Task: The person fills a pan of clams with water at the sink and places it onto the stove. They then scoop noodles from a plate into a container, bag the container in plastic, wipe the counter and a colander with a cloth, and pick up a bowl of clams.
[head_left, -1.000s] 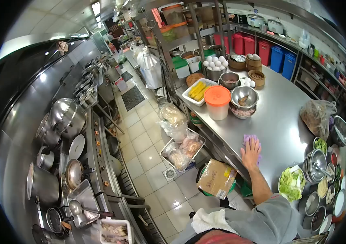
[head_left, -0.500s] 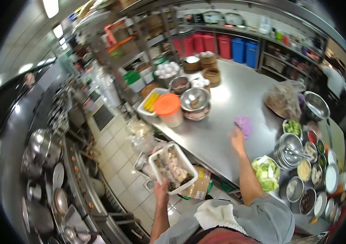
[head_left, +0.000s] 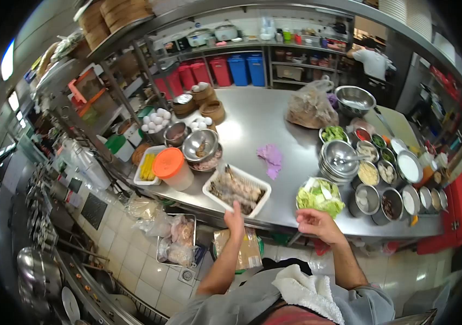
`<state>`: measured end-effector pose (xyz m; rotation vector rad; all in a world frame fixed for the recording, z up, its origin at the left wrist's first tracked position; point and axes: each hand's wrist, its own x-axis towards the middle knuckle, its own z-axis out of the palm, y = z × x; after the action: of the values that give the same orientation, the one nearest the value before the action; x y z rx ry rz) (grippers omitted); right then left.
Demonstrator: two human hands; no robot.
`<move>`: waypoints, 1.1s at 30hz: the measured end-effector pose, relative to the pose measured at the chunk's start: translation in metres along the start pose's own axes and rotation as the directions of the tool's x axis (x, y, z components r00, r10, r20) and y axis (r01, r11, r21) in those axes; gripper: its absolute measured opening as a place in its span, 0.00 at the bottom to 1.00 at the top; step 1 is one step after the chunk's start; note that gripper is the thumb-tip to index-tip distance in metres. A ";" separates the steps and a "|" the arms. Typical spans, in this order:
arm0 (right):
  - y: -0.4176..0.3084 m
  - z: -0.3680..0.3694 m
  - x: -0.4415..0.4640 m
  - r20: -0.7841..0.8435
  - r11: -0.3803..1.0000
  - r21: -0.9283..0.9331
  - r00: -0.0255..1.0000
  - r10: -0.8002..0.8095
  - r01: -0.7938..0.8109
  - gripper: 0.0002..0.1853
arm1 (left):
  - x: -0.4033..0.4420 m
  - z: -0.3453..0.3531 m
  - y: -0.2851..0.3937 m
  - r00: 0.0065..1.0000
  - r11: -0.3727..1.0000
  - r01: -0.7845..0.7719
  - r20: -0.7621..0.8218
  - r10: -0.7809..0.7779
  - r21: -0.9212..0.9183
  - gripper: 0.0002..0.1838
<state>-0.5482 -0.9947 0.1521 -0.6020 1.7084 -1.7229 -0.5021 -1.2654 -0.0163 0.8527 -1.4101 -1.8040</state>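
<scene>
My left hand (head_left: 235, 219) grips the near edge of a white rectangular basket (head_left: 264, 199) at the front edge of the steel table (head_left: 252, 119). In the basket lie pale, brownish food pieces (head_left: 235, 188). My right hand (head_left: 318, 225) is in front of a bowl of green leaves (head_left: 320, 195), fingers loosely curled and apart, holding nothing. A crumpled purple cloth (head_left: 270, 161) lies on the table beyond the basket. Left of the basket stand a tub with an orange lid (head_left: 169, 163) and a steel bowl (head_left: 199, 144).
Metal bowls of ingredients (head_left: 368, 174) crowd the right side, near a filled plastic bag (head_left: 312, 105). Eggs (head_left: 156, 121) and bamboo steamers (head_left: 212, 111) stand at the left. Bagged food (head_left: 180, 230) and a cardboard box (head_left: 242, 249) are below. Another person (head_left: 373, 62) is at the back.
The view has turned right. My left hand has come into view with the basket and brought it to the table's edge. My right hand has left the purple cloth and drawn back towards me.
</scene>
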 end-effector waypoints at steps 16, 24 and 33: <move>0.011 -0.056 -0.263 0.426 0.944 0.195 0.845 -0.324 0.265 0.26 | -0.130 -0.191 -0.228 0.846 0.482 0.131 0.156 -0.510 0.866 0.22; 0.004 -0.167 -0.470 0.020 0.926 -0.022 0.926 -0.377 0.377 0.10 | -0.293 -0.120 -0.258 0.104 0.208 -0.856 0.552 -0.827 0.473 0.17; -0.018 -0.252 -0.621 -0.645 0.788 -0.382 0.472 -0.601 0.482 0.07 | -0.412 0.252 -0.328 0.337 0.634 -0.342 0.720 -0.607 0.694 0.13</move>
<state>-0.2960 -0.3781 0.2244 -0.5842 2.4111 -2.5794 -0.5219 -0.7317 -0.2528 0.1160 -3.1955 -1.8370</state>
